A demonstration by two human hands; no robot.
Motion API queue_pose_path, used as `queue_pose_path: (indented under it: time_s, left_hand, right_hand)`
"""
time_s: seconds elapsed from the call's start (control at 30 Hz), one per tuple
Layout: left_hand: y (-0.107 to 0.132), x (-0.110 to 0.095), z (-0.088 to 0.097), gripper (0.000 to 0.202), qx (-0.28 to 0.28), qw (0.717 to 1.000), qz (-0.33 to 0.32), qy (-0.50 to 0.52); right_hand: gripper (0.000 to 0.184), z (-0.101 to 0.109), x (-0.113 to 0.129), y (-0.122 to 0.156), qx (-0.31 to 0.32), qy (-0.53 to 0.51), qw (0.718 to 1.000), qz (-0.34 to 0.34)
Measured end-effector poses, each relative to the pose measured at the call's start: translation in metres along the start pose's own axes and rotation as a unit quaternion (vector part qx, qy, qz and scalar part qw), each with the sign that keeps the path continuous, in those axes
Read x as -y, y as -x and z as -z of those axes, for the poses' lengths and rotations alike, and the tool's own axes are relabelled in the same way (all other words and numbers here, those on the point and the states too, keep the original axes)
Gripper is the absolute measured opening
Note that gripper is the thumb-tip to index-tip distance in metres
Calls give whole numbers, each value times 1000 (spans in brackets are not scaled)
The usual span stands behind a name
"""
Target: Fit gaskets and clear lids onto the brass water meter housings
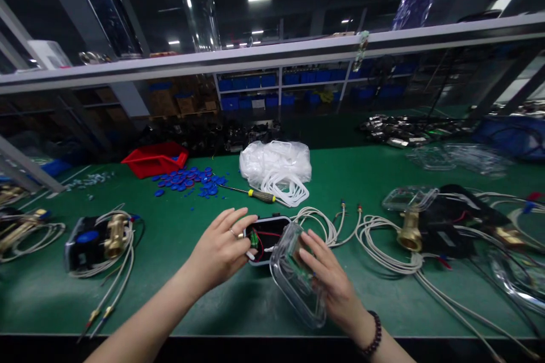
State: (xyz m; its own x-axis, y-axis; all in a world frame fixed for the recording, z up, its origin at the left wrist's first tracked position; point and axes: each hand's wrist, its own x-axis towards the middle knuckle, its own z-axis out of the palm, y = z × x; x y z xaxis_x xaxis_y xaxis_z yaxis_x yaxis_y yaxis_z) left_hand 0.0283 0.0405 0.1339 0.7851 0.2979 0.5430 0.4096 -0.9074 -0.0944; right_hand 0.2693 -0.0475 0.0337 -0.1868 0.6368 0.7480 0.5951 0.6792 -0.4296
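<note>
This is looking like an assembly workshop. Blue bins (254, 83) are lining shelves (279, 88). Brass fittings (409, 231) are crowding the bench (340, 176)

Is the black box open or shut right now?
Open: red wires show inside the black box; the right hand holds the clear cover tilted off it.

Both bare forearms reach forward from the lower edge and converge. The left grip (221, 249) lies palm down, fingers curled in a hold, a ring (232, 232) on one finger. The right grip (330, 278) has its fingers spread and clasping; a bracelet (374, 336) circles its wrist.
</note>
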Motion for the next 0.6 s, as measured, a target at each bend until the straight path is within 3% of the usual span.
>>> queue_pose_path:
  time_s: [0.07,0.13,0.17,0.27,0.3,0.33,0.37,0.4,0.47,0.5,0.53,0.6]
  left_hand:
    - [-3,-8,-3,17,29,990,83,109]
    - [-4,-16,-7,30,44,939,191,282]
    - [-4,-20,-11,37,31,889,257,377]
    - [-2,-27,-23,40,-79,686,425,585]
    - [-1,-29,-27,38,-116,642,454,607]
    - [1,-30,-32,36,-140,629,472,602]
    - [4,-32,-37,37,-152,650,480,570]
    - [6,-34,-42,38,-154,693,483,513]
    - [11,-38,-50,34,-127,803,466,349]
    - [13,-40,-54,33,-106,845,448,272]
    - [14,-41,-58,32,-84,874,430,212]
    - [14,-44,-65,32,-56,898,411,145]
  right_hand:
    - [51,-6,-3,1,-34,-71,996,-47]
    - [51,-13,-5,3,-59,-127,986,-87]
    - [50,-17,-5,5,-71,-143,982,-99]
    - [48,-28,-7,13,-102,-165,975,-113]
    - [47,-31,-7,16,-110,-173,972,-113]
    - [46,-34,-8,19,-113,-180,970,-113]
    - [46,-36,-9,23,-114,-187,969,-113]
    - [45,-38,-9,26,-114,-193,968,-114]
    - [45,-38,-11,30,-113,-199,967,-112]
    - [46,-38,-12,31,-114,-189,969,-108]
    - [48,-37,-13,31,-117,-171,973,-102]
    - [51,-34,-14,30,-123,-125,981,-85]
